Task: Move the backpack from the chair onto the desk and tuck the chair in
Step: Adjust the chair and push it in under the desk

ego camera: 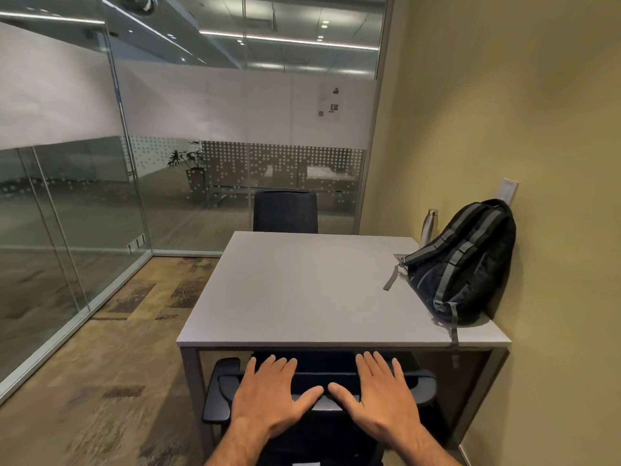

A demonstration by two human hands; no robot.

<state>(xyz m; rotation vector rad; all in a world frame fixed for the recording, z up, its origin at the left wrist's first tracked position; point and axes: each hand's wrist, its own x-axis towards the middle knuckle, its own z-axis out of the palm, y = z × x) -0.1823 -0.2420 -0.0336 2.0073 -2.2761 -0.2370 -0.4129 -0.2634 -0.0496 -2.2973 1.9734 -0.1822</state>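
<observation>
So my fingers (pixel 285 363) are spread out flat on both sides, nothing gripped. The left hand (pixel 268 395) and right hand (pixel 379 391) are both lying palm-down on the top edge of the chair (pixel 322 378) backrest, thumbs pointing in toward each other and nearly meeting in the middle. Open palms, no curl around anything.

The chair's seat is mostly under the desk (pixel 302 290), with the backrest just at the near edge and the left armrest (pixel 220 391) sticking out past the desk leg.

The backpack (pixel 467 260) is already up on the desk, in the far right corner, leaning back against the yellowish wall (pixel 554 163). It's black with grey straps, and one strap dangles over the desk's front edge. A metal bottle (pixel 429 227) stands just behind it, by the wall.

On the far side of the desk there's a second chair (pixel 285 211), and beyond that the glass partition (pixel 100 163) with a potted plant (pixel 193 169) visible through it. Patterned carpet (pixel 117 348) to my left.
</observation>
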